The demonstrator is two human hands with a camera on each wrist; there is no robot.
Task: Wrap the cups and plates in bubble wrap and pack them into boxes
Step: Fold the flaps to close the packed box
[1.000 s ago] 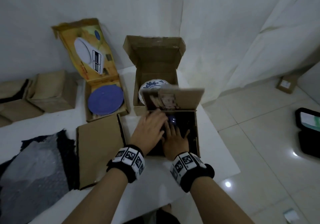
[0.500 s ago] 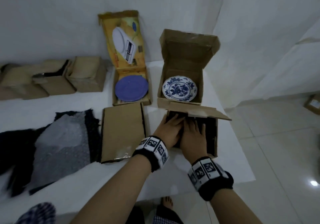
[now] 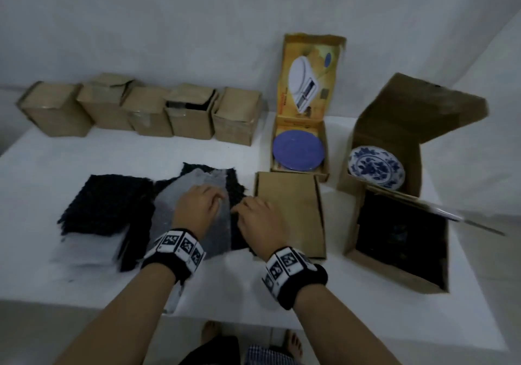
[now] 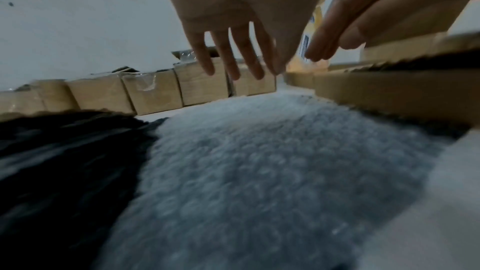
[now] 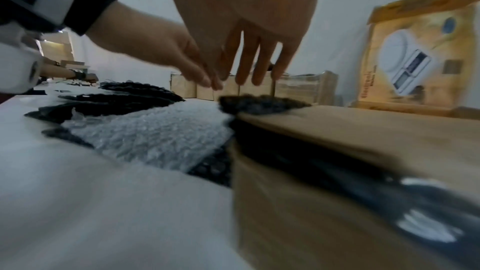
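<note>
The clear bubble wrap sheet point(image 3: 197, 223) is laid flat right under the left hand point(image 3: 197, 209), fingers spread loosely above it. The right hand point(image 3: 258, 221) is held just right of it, fingers straight and relaxed, by the flat cardboard box point(image 3: 290, 212).

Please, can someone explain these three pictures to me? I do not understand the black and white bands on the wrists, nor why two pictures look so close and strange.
There is no machine here: a person packs dishes with bare hands. The big picture comes from a camera on the head, looking down. The other two come from cameras on the wrist bands, looking along the fingers.

On the white table lie sheets of bubble wrap, clear and black, and a closed flat box. Behind stands a row of small brown boxes. At the right, three open boxes: one holds a purple plate, one a blue and white plate, the nearest box is dark inside.

The left hand and the right hand reach over the wrap, fingers straight. Neither has a grip on anything.
</note>
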